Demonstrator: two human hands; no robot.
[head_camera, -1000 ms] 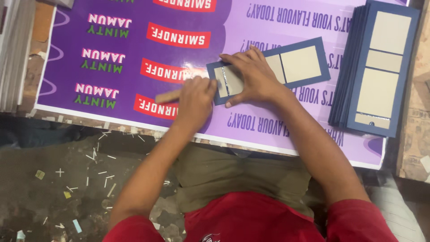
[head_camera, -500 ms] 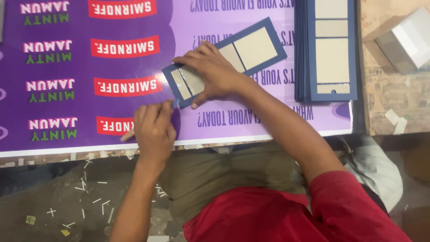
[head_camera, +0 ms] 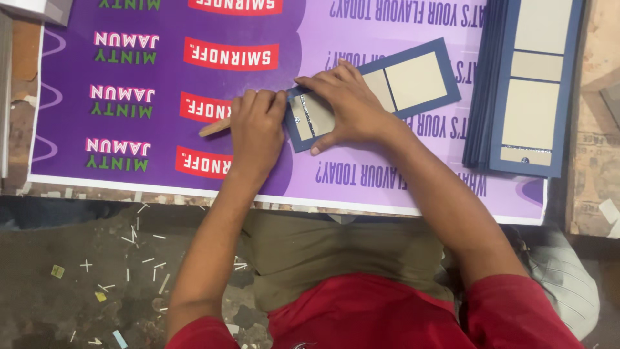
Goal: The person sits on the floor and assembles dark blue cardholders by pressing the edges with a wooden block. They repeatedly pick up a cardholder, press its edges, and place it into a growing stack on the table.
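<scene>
Purple printed sheet [head_camera: 161, 116]: covers the table, front edge at the person's lap.
Stack of blue covers [head_camera: 526, 84]: far right on the sheet, fanned at one side; a knock could spill it.
Blue cover with tan panels [head_camera: 413, 81]: lies flat mid-sheet, skewed. Right hand [head_camera: 345, 106] lies spread flat across its near end; if that pressure eases, the cover may slide.
Left hand [head_camera: 257, 132]: grip closed around a wooden stick [head_camera: 214, 127], working at the cover's end edge; pressing hard could crease it.
</scene>
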